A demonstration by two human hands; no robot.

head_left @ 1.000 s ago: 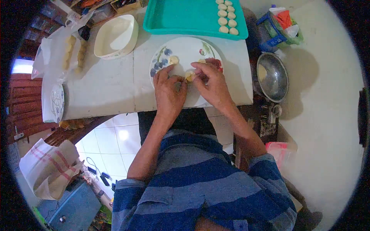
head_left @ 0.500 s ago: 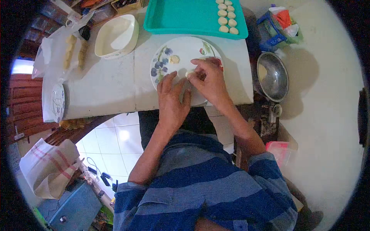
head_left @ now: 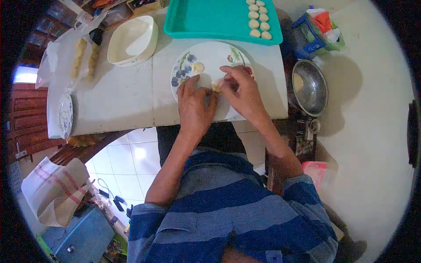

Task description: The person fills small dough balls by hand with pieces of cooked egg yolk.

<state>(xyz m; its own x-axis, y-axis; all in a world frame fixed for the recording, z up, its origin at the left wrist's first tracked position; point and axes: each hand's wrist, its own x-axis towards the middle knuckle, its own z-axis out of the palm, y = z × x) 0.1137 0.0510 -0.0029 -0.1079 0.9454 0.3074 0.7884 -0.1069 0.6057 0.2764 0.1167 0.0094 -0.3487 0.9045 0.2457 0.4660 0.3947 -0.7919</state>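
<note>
A white plate [head_left: 210, 55] with painted blue and red flowers lies at the table's front edge, under both my hands. My right hand [head_left: 243, 94] pinches a small pale piece of dough [head_left: 215, 86] between thumb and fingertips, low over the plate's middle. My left hand [head_left: 196, 108] rests on the plate's left side with its fingers apart, index finger and thumb close beside that piece. Another small round of dough [head_left: 198, 67] sits on the plate just beyond my left fingertips.
Behind the plate stands a teal tray [head_left: 206, 33] with two rows of dough balls [head_left: 253, 15] at its right. A cream bowl [head_left: 113, 55] and two dough rolls [head_left: 93, 63] are at the left. Right of the table sits a metal bowl [head_left: 318, 87].
The dough piece has shifted slightly downward and shows more yellow. My left fingers have spread a little and my right fingers have curled differently around the piece.
</note>
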